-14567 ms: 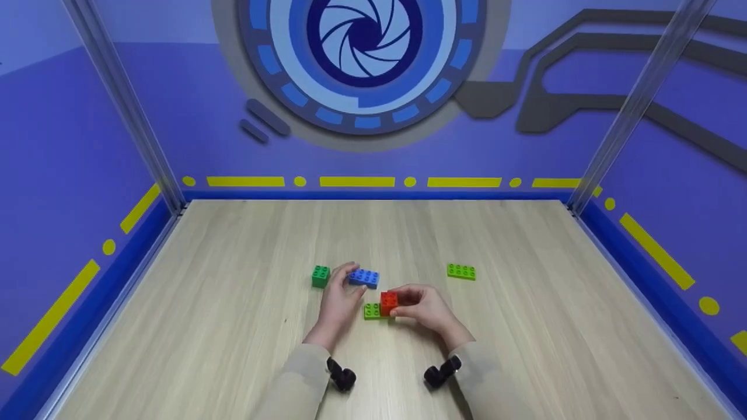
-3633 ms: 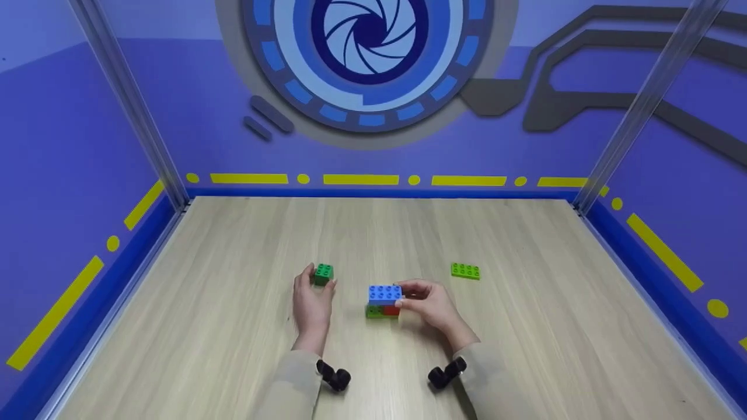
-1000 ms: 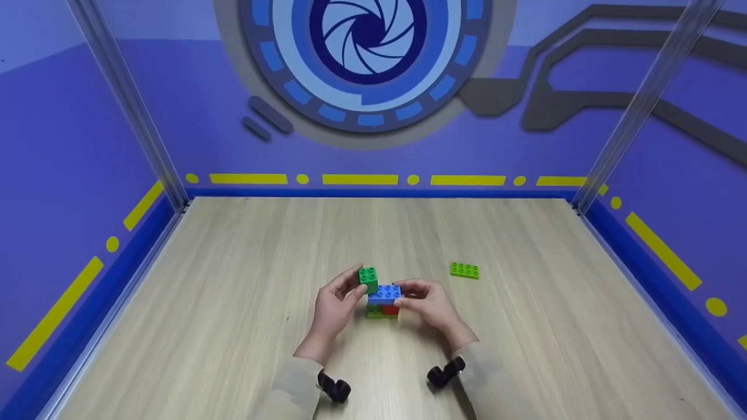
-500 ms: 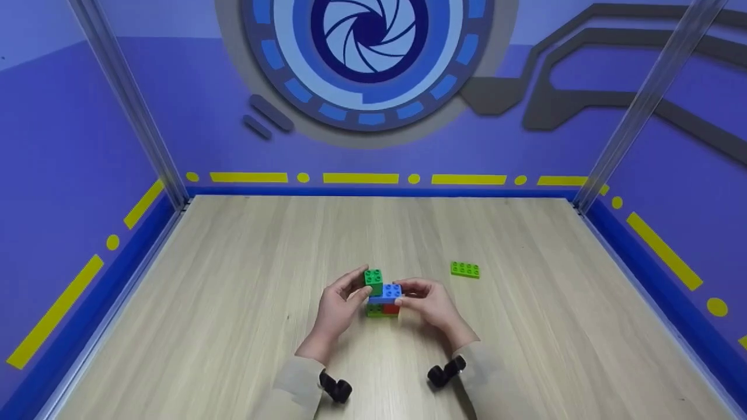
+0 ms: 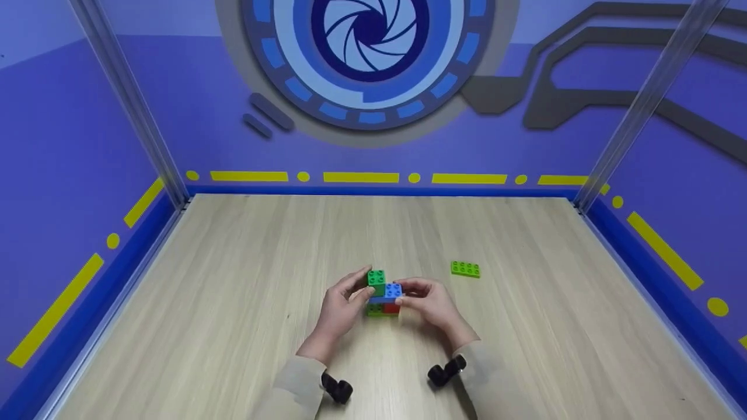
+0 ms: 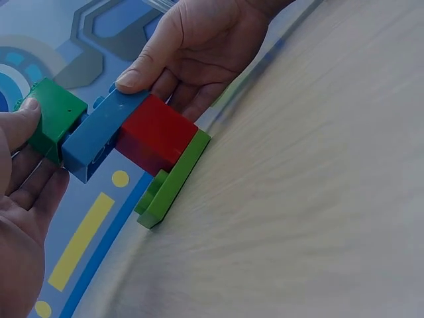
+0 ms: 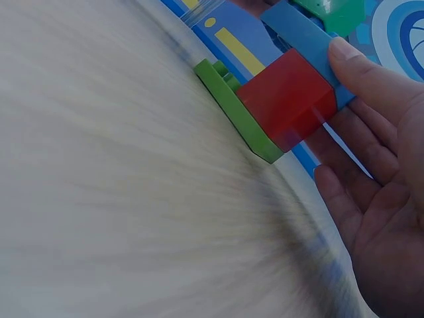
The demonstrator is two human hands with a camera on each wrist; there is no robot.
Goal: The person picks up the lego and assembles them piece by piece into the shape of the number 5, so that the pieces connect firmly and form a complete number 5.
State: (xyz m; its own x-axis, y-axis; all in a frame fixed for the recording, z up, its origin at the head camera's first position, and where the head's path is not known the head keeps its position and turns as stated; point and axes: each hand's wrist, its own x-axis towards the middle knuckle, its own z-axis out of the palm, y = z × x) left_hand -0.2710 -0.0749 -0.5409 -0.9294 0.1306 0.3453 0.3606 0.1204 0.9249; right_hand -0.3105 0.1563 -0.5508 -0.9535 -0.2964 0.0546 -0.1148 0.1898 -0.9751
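Observation:
Near the middle of the table, toy building bricks form a stack. At its base is a flat lime green brick [image 6: 179, 179], with a red brick [image 6: 159, 132] on its right half. A blue brick [image 5: 393, 291] spans the top of the red one and overhangs to the left. My left hand [image 5: 340, 303] pinches a dark green brick [image 5: 376, 281] between thumb and fingers, right at the left end of the blue brick's studs. With thumb and fingers, my right hand [image 5: 432, 304] grips the right end of the blue brick.
A second flat lime green brick [image 5: 465, 269] lies on the wooden table [image 5: 251, 251], behind and right of the stack. Blue-purple panels [image 5: 169, 116] wall the table at the back and both sides. Each wrist wears a small black camera [image 5: 337, 388].
Over the last second my left hand has brought the dark green brick slightly right and down onto the blue brick's left end. My right hand keeps its place.

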